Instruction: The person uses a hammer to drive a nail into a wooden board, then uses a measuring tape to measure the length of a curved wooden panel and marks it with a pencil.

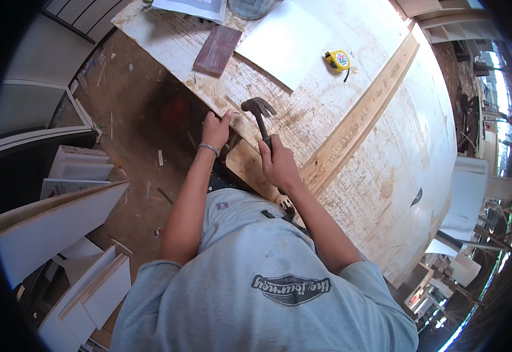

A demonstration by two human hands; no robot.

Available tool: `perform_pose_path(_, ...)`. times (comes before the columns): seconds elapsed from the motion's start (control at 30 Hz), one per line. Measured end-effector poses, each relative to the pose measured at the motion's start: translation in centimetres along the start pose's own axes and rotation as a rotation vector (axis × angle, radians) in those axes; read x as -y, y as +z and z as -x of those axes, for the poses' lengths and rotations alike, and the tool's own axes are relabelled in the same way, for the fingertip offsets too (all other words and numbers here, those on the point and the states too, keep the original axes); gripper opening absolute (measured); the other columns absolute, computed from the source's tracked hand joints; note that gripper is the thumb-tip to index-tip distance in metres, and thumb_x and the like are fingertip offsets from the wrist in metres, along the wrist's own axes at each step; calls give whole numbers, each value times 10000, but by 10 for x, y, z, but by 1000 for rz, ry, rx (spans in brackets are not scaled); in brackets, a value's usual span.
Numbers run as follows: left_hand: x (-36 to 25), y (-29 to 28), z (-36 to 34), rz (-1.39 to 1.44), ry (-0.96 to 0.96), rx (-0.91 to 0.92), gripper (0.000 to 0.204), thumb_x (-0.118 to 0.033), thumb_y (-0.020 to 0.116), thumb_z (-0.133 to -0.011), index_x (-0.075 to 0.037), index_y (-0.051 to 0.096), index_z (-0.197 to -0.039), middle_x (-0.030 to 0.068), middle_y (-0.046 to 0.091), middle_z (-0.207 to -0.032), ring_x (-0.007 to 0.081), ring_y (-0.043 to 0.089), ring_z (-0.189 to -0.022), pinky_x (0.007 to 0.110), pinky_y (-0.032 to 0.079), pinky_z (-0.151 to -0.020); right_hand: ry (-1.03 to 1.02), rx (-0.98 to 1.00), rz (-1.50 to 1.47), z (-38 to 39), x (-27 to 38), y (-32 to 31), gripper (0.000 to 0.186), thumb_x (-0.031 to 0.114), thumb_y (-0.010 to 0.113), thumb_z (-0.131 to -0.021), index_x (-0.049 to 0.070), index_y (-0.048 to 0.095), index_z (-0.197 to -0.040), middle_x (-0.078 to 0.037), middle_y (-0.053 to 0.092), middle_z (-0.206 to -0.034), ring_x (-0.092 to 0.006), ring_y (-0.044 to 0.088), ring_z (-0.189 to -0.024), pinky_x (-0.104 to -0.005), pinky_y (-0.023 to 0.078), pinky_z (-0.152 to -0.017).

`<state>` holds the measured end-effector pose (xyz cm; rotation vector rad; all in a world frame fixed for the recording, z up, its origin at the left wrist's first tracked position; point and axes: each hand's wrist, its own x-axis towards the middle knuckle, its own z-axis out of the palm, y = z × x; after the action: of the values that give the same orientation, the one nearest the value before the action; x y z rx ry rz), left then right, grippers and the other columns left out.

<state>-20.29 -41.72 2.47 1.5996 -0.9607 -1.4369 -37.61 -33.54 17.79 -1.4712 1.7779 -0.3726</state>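
Note:
My right hand [280,164] is closed round the handle of a claw hammer [259,110]. The hammer's dark metal head is up, over the near left edge of a worn, whitish worktable [291,108]. My left hand [214,130] grips the table's edge just left of the hammer, thumb on top; its other fingers are partly hidden, so anything small under them cannot be made out. Below the edge, between my hands, a light wooden board [250,167] shows close to my body.
On the table lie a white panel [285,44], a reddish-brown block [217,50], a yellow tape measure [337,60] and a long wooden plank [364,111]. Papers [191,7] rest at the far edge. White boards [62,220] lean at the left, above a littered floor [144,141].

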Motion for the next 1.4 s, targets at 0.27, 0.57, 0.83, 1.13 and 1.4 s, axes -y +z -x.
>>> perform_pose_path(0.27,-4,-4,6,133,-45,57,359,-267,707,-962,55,576,-1048,104,690,-896,132,620,-765,313,512,-681,3,22,14,-7,-5,2,338,346,480,-1039,12,498,-992,-298,631,-727,-519,626,-741,-588,469,-668)
perform_pose_path(0.57,1,-8,5,133,41,92,311,-248,679,-986,31,566,-1064,66,682,-885,101,610,-749,278,494,-648,-25,42,83,-22,-6,18,358,364,488,-1036,7,500,-1009,-325,635,-766,-533,624,-769,-594,470,-684)
perform_pose_path(0.83,-5,1,9,27,61,-32,347,-270,709,-958,47,577,-1009,95,685,-835,118,619,-727,301,501,-659,-1,23,55,-9,-10,17,355,372,499,-1033,18,497,-1013,-321,643,-790,-528,632,-790,-581,481,-700)
perform_pose_path(1.13,-26,14,22,8,42,-147,354,-242,698,-957,83,587,-1043,195,715,-975,238,682,-868,365,518,-800,36,-76,-20,1,-17,11,342,341,539,-1030,13,516,-939,-277,597,-694,-495,605,-691,-526,448,-610)
perform_pose_path(1.4,-30,12,24,51,-15,-141,356,-246,697,-959,83,594,-1048,187,712,-976,234,677,-876,358,516,-810,-52,74,91,11,-30,9,361,380,514,-1030,21,520,-991,-281,618,-718,-506,620,-729,-552,460,-647)
